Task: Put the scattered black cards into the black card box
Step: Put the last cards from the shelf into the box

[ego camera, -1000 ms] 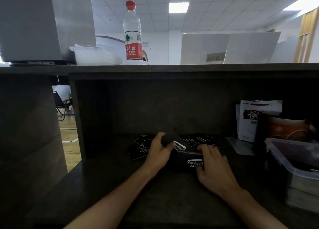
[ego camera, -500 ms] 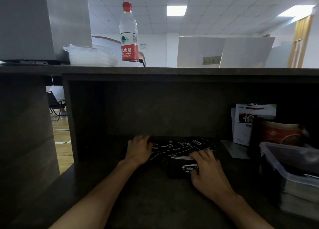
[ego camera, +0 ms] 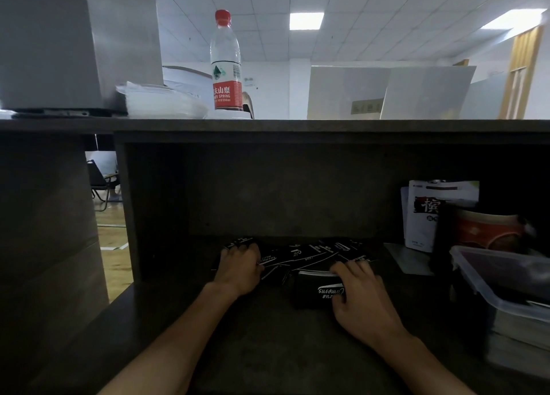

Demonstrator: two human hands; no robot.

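Under the dark shelf, on a matte grey desk point(ego camera: 268, 350), glossy black cards point(ego camera: 300, 256) with white lettering lie fanned against the back panel. Left hand point(ego camera: 239, 268) presses flat on them, fingers spread. Right hand point(ego camera: 361, 301) grips the rectangular black card box point(ego camera: 315, 292), cards showing at its mouth. Up top, a clear plastic water bottle point(ego camera: 226, 64) under ceiling tiles.

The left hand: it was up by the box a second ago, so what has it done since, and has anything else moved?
The left hand let go of the card it held at the black card box and moved left onto the scattered black cards, where it now rests. The right hand stayed on the box, which has not moved. The water bottle and clear plastic container are unchanged.
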